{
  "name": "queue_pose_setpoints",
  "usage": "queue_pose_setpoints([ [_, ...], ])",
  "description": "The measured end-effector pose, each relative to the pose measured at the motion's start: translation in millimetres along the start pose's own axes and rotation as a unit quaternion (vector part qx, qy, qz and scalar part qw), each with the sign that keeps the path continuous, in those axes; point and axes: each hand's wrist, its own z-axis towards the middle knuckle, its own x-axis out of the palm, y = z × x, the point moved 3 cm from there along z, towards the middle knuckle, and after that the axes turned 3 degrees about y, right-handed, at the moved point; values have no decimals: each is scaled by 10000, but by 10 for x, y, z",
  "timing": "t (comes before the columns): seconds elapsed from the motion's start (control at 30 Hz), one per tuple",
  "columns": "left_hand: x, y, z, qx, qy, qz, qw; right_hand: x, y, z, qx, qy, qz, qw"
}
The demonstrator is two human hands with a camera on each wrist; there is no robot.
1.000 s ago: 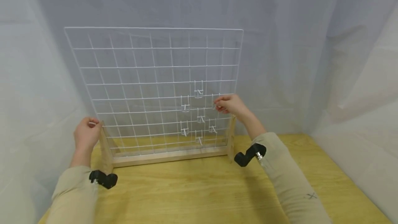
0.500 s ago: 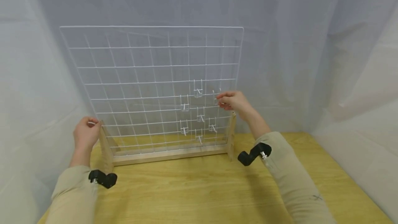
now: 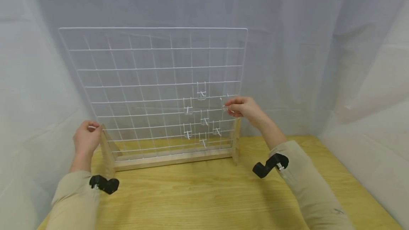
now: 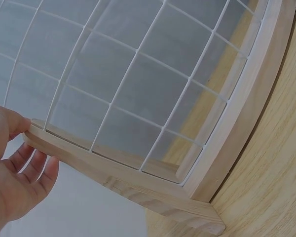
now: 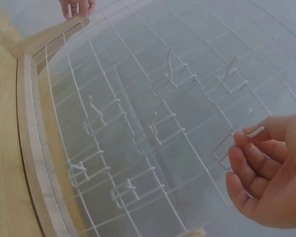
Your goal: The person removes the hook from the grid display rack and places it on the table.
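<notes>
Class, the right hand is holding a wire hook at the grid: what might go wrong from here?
The wire hook is pinched by the right hand, so it could slip and drop. Other hooks hang nearby on the grid, so one might get knocked. If the left hand released the wooden stand, everything might shift.

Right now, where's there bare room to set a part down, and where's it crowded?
Bare: table between left sleeve and right sleeve, in front of the wooden base; also between right sleeve and right-hand curtain.
Crowded: wire grid's lower right: six hooks, plus a seventh hook pinched by the right hand.
</notes>
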Motion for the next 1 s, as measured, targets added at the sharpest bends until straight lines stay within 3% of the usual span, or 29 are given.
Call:
queue_pose_setpoints([
  [0.5,26,-56,12,-114,-47,-58,9999,31,-272,-219,-113,515,-223,9984],
  [1.0,41,-34,14,-317,-18,-226,9992,247,-638,-360,160,901,-386,9951],
])
